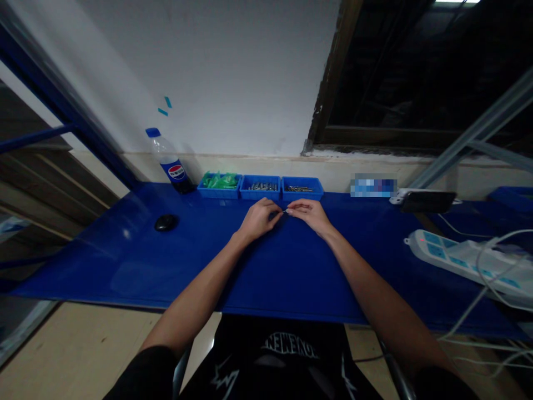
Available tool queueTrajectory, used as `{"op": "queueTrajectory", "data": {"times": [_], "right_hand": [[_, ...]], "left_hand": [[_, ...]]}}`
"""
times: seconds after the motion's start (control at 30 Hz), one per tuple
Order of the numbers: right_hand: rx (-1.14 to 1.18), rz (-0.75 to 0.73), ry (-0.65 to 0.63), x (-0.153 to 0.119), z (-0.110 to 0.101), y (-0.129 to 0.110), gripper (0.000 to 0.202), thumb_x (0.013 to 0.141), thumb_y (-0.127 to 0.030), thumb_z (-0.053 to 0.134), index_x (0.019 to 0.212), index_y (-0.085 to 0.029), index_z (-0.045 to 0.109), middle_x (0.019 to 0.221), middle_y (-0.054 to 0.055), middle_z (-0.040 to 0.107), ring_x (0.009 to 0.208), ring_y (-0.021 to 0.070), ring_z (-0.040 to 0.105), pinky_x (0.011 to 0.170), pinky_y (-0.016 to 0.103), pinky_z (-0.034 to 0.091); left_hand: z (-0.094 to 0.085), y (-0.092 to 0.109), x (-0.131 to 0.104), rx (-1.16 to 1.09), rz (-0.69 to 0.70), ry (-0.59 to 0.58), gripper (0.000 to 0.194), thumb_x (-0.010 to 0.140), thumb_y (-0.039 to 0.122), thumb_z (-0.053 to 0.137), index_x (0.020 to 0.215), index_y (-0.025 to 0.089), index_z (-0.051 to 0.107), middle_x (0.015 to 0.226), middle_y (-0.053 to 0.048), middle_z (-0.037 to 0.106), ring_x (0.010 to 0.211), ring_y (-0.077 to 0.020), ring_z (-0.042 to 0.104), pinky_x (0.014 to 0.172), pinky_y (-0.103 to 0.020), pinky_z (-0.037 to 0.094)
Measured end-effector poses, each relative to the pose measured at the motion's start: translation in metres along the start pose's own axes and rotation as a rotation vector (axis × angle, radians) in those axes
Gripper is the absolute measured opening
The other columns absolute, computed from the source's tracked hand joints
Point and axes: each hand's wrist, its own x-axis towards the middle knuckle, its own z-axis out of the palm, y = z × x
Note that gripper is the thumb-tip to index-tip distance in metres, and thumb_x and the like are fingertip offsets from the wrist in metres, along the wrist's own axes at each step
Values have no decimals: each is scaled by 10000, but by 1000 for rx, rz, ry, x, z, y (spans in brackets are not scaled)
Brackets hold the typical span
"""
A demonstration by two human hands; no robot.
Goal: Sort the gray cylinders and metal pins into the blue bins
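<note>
Shirt (287, 372) shows below the desk (287, 283) edge; left hand (261, 218) and right hand (310, 214) pinch a tiny part (285, 211) near bins (261, 195), with room leftward to the mouse (165, 223).

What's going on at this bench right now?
The person's left hand and right hand are close together over the blue table, fingertips pinching a small, thin piece between them, too small to identify. Just beyond the hands, three blue trays stand in a row: green pieces fill the left one, and small metal-looking parts lie in the other two. A bottle stands to the left of the trays.
</note>
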Motion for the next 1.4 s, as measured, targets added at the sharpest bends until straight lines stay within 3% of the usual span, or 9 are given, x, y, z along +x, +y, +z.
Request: {"op": "queueTrajectory", "data": {"times": [0.13,0.27,0.47,0.63,0.77,0.97,1.1,1.27,1.4], "right_hand": [[10,51,-73,-2,1,-3,369,649,-470,936,857,-193,807,751,58,787,672,200,725,691,355,580],[27,55,-43,0,0,-2,379,649,-458,938,882,-187,810,795,76,805,749,229,761,794,401,608],[72,-126,59,7,-7,5,716,683,-329,916,1355,-298,671,1375,88,725,1201,269,715,1064,456,550],[-460,-266,115,9,-22,15,390,827,-261,769,1214,-235,738,1182,111,781,1042,274,733,947,462,568],[-903,-308,62,7,-30,23,190,885,-274,747,1064,-219,777,1062,109,761,1029,297,687,992,491,517],[-1099,-307,-21,4,-29,28,103,973,-254,651,940,-213,740,1011,118,701,1013,295,643,958,440,503],[-1027,-303,-29,3,-26,27,101,975,-223,612,932,-217,703,958,103,704,947,276,657,900,418,518],[-492,-189,-9,4,-16,21,168,946,-378,647,932,-218,695,809,46,741,742,211,706,745,358,571],[-207,-118,-8,2,-6,13,301,796,-501,803,885,-219,748,824,49,766,766,211,725,792,377,597]], "left_hand": [[0,-1,0,-22,-20,12,135,986,230,640,979,178,765,954,-73,766,911,-230,662,869,-368,546],[1,-3,0,16,-130,-5,143,971,278,677,1020,178,767,1015,-83,771,981,-252,676,902,-382,554],[1,-7,-2,76,-270,-11,192,986,273,637,1094,180,765,1083,-95,766,1037,-262,690,951,-381,556],[1,-3,-2,84,-261,-73,212,987,264,612,1106,184,767,1085,-98,765,1054,-267,692,941,-375,560],[2,-3,-2,96,-259,-90,216,987,265,599,1093,184,769,1082,-97,764,1052,-274,694,930,-378,563],[2,-4,-3,100,-263,-87,219,984,259,596,1100,193,769,1085,-92,765,1050,-271,694,925,-372,566],[2,-3,-3,88,-252,-75,221,984,261,601,1116,195,766,1090,-93,763,1044,-269,696,935,-379,567],[2,-4,-2,34,-224,-35,261,1000,277,595,1201,191,737,1059,-88,764,1024,-252,697,939,-376,564],[3,-3,-2,-5,-138,-36,315,1027,326,581,1283,188,701,1087,-91,764,1048,-245,687,955,-375,554]]}}
